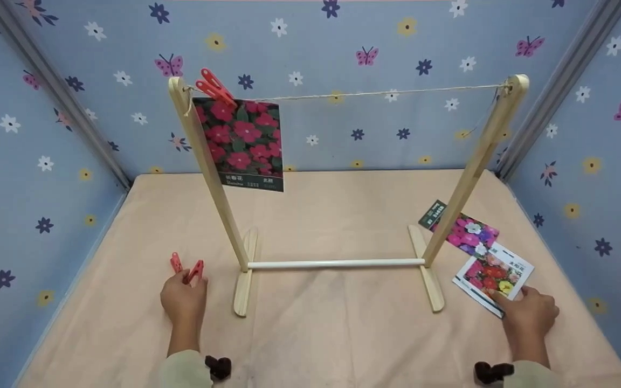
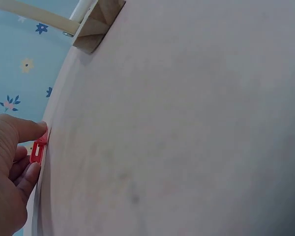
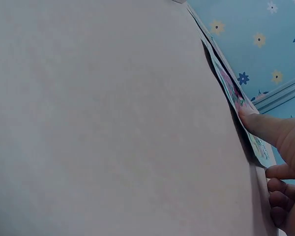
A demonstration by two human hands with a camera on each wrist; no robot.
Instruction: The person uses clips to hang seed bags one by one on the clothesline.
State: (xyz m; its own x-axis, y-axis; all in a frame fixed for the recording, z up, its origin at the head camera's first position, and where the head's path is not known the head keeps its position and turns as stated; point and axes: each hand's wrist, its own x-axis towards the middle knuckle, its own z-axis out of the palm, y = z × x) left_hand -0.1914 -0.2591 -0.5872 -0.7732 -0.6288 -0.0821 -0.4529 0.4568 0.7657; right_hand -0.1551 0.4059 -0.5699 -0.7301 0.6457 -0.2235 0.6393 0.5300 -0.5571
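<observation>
While the left hand [image 1: 184,299] pinches a peg [image 1: 197,270], hanging appears part done.
Right hand [image 1: 530,313] grips the white card [image 1: 496,274], thumb atop; the purple card [image 1: 469,231] adjoins it on the table [image 1: 337,328]. One red card [image 1: 246,132] is pegged to the line [image 1: 370,95]; by judgement, two cards remain.

Soft even light in head view, dimmer greyer wrist views, tabletop [image 2: 177,98] edge bowed in left wrist view

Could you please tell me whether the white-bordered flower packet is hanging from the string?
No, the right hand touches the white-bordered flower packet beside the stand, apart from the string.
</observation>
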